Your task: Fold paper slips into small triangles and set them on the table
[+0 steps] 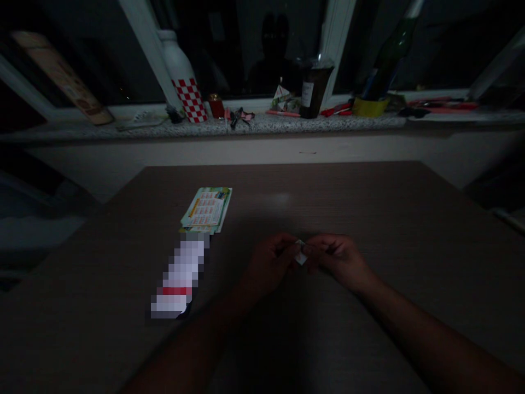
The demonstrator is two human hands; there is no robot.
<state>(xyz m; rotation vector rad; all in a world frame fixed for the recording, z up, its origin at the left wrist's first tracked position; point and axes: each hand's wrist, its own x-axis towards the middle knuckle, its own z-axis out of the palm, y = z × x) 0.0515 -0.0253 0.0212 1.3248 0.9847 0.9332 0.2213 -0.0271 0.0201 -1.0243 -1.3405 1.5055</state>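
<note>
Between my two hands, over the middle of the table, is a small folded piece of paper [301,256], pale with a diamond-like outline. My left hand [274,261] pinches its left side with thumb and fingers. From the right, my right hand [337,257] pinches the other side. The fingertips cover much of the paper, and dim light hides its finer folds. To the left lies a stack of printed sheets [206,209] with green edges and rows of small print. Just nearer than the stack is a lit phone [182,273], its screen blurred out.
Beyond the brown table [348,191], a stone windowsill [262,126] carries a red-checked white bottle [189,93], a small red jar [215,105], a dark cup [315,90], a green bottle [389,54] in a yellow ring [370,106], and a tall tube [65,79].
</note>
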